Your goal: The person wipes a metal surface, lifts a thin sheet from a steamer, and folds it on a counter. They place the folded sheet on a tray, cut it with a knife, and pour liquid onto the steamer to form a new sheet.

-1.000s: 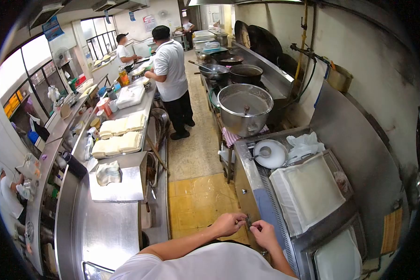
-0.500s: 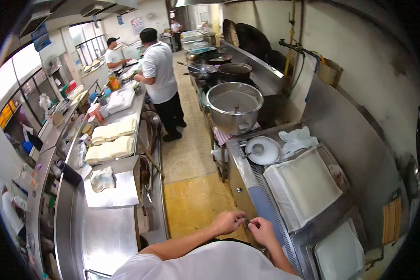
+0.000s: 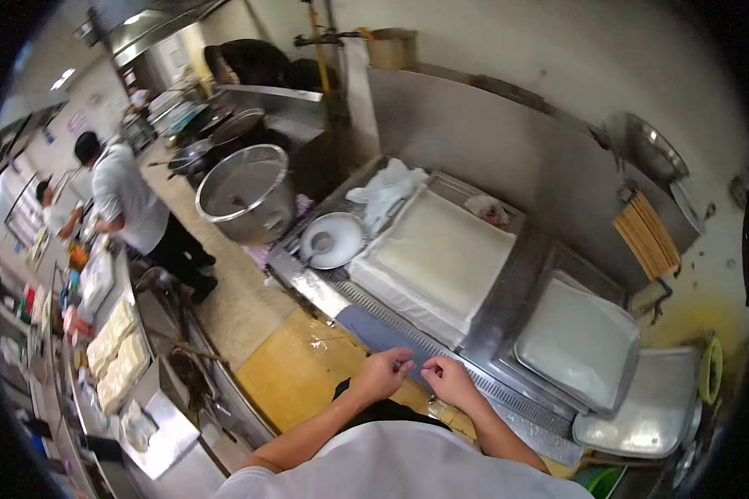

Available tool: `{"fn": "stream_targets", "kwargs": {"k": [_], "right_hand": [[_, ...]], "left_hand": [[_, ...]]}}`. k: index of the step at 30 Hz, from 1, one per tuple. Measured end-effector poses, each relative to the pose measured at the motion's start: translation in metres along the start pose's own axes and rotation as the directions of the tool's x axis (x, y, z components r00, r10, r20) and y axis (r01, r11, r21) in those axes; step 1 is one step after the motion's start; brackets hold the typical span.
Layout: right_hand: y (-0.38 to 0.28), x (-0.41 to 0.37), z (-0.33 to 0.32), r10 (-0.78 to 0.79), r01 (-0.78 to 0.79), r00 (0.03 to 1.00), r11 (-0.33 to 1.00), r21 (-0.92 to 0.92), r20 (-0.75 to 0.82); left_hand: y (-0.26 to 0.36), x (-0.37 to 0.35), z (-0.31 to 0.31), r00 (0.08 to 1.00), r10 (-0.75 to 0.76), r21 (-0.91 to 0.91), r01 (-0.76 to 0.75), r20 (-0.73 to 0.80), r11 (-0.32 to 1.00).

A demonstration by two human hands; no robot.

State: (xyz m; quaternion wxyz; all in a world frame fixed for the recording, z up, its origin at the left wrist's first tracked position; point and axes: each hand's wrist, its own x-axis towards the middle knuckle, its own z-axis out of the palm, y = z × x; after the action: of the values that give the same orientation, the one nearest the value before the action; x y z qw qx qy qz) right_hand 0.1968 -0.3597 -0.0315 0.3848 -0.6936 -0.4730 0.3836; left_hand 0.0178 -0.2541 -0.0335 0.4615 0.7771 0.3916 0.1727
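Observation:
My left hand and my right hand are held in front of my waist with a small gap between them. The fingers of both are curled in, and whatever they may hold is too small or hidden to make out. Just beyond them is the front edge of a steel counter with a slotted strip. On the counter lies a large tray lined with white cloth and filled with a pale, flat sheet. Farther right is a second tray, covered by a pale translucent sheet.
A white bowl with a ladle sits near a crumpled plastic bag. A big steel pot stands beyond. At the right are an upturned metal tray and a green basket. A co-worker stands at the left worktable.
My view has turned right, bringing more of the counter and its right end into sight. My hands, close together around a small dark thing before, are now slightly apart.

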Motion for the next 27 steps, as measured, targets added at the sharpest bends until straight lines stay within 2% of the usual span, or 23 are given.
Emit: {"fn": "stream_targets", "kwargs": {"k": [6,8,12,13,15,17,18,19,20,21,23,24,25,27], "right_hand": [[0.029,0.015,-0.030,0.067,-0.069,0.971,0.998,-0.001,-0.231],[0.033,0.027,-0.046,0.144,-0.139,0.941,0.990,0.040,-0.305],[0.066,0.068,-0.095,0.209,-0.240,0.871,0.971,-0.015,-0.445],[0.076,0.082,-0.110,0.214,-0.238,0.852,0.971,0.010,-0.478],[0.081,0.119,-0.143,0.322,-0.345,0.764,0.936,0.067,-0.558],[0.114,0.157,-0.175,0.170,-0.243,0.750,0.970,-0.027,-0.639],[0.136,0.180,-0.188,0.199,-0.262,0.705,0.965,0.011,-0.681],[0.152,0.202,-0.202,0.226,-0.278,0.657,0.959,0.048,-0.719],[0.155,0.222,-0.216,0.256,-0.317,0.639,0.947,0.055,-0.726],[0.158,0.241,-0.229,0.286,-0.355,0.621,0.933,0.064,-0.730],[0.167,0.277,-0.251,0.155,-0.381,0.657,0.913,-0.147,-0.738],[0.173,0.292,-0.258,0.088,-0.385,0.680,0.888,-0.251,-0.728],[0.183,0.308,-0.262,0.086,-0.382,0.654,0.895,-0.229,-0.751],[0.200,0.336,-0.265,0.081,-0.367,0.603,0.911,-0.186,-0.794]], "left_hand": [[0.006,0.067,0.008,0.985,0.125,0.025,-0.129,0.115,0.991],[0.014,0.097,0.000,0.981,0.119,0.059,-0.129,0.151,0.990],[0.004,0.177,-0.019,0.975,0.147,0.096,-0.164,0.166,0.982],[-0.007,0.197,-0.024,0.976,0.141,0.038,-0.149,0.168,0.988],[-0.017,0.238,-0.036,0.984,0.117,0.034,-0.122,0.132,0.992],[-0.027,0.280,-0.050,0.990,0.099,0.059,-0.106,0.104,0.993],[-0.031,0.303,-0.058,0.991,0.096,0.085,-0.104,0.093,0.991],[-0.018,0.321,-0.072,0.991,0.119,0.144,-0.127,0.063,0.981],[-0.055,0.352,-0.068,0.988,0.156,0.144,-0.155,0.008,0.977],[-0.052,0.373,-0.079,0.966,0.253,0.213,-0.236,-0.057,0.948],[-0.076,0.426,-0.087,0.970,0.207,0.191,-0.181,-0.125,0.965],[-0.062,0.443,-0.097,0.971,0.199,0.155,-0.178,-0.130,0.972],[-0.068,0.467,-0.100,0.974,0.158,0.190,-0.126,-0.164,0.974],[-0.070,0.504,-0.104,0.956,0.199,0.246,-0.145,-0.215,0.958]]}}
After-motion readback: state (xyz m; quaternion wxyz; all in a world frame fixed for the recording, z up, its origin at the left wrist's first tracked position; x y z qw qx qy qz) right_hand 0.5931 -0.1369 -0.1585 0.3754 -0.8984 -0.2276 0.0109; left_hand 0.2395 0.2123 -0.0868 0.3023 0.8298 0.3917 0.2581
